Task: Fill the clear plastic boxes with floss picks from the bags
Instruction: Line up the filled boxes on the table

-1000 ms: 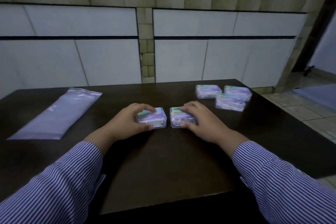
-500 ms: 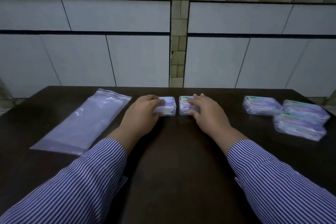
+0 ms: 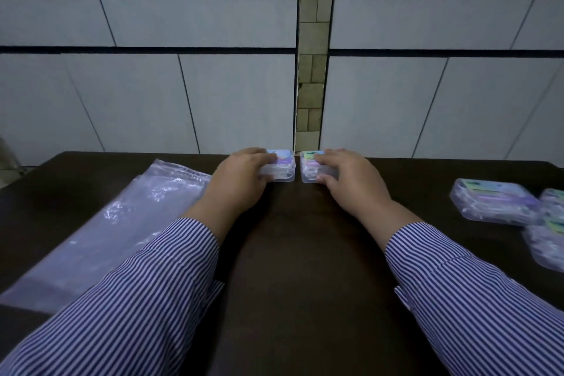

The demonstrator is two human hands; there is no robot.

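Note:
Two small clear plastic boxes with coloured labels sit side by side at the far edge of the dark table [image 3: 305,253]. My left hand [image 3: 241,180] is closed over the left box [image 3: 283,166], fingers on its lid. My right hand [image 3: 348,180] covers the right box [image 3: 308,166] the same way. Both lids look shut; floss picks show faintly through the plastic. A flat, clear zip bag [image 3: 122,223] lies on the table to the left, beside my left sleeve.
Three more labelled clear boxes [image 3: 494,204] lie grouped at the right edge of the table. A white tiled wall [image 3: 213,85] rises directly behind the table's far edge.
Both hands have pushed the two boxes away from me to the table's far edge. The view has swung left and tilted, so the grouped boxes now sit at the right edge.

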